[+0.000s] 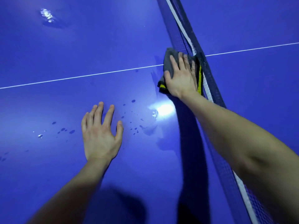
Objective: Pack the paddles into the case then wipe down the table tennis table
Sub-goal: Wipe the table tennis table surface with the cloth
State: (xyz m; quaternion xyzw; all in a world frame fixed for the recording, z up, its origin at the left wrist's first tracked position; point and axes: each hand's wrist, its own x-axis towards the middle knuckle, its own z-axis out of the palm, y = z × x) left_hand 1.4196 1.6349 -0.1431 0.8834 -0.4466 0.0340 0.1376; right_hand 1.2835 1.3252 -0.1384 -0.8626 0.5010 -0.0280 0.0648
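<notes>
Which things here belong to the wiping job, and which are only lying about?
Job: grey cloth; right hand pressing it flat; table; water drops not yet wiped.
Not part of it: net; white line.

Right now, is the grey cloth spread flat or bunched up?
Bunched up. The grey cloth lies crumpled in folds under the flat right hand.

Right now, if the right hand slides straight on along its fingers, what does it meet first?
Probably the net, just past the fingertips; the right hand presses the cloth beside it.
</notes>
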